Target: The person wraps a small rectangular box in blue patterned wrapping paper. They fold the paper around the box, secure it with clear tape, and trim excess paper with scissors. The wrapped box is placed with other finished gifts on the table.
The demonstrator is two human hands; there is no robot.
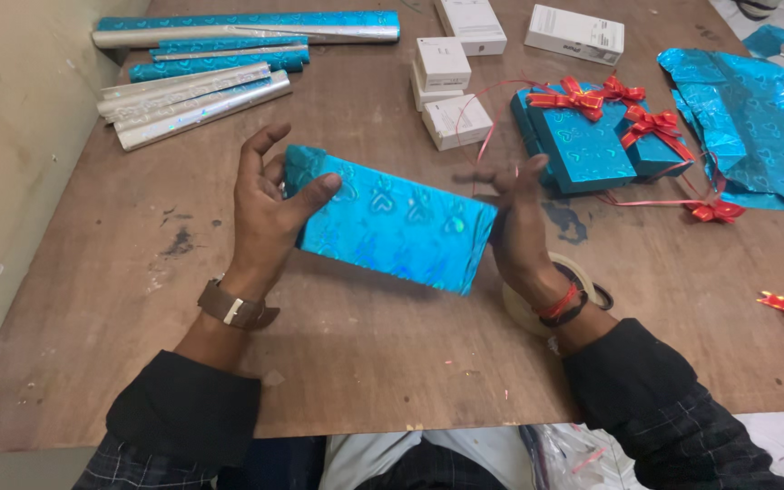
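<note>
I hold a long box wrapped in shiny blue foil paper (392, 227) above the brown wooden table (138, 299), one hand at each end. My left hand (265, 213) grips its left end, thumb pressed on the top face, other fingers raised. My right hand (517, 222) cups the right end, fingers spread over the folded paper there. A brown watch sits on my left wrist and red and black bands on my right.
Rolls of blue and silver foil paper (201, 68) lie at the back left. White boxes (451, 86) stand at the back middle. Wrapped blue gifts with red bows (592, 136) and loose blue foil (755, 127) lie to the right. A tape roll (524, 308) sits under my right wrist.
</note>
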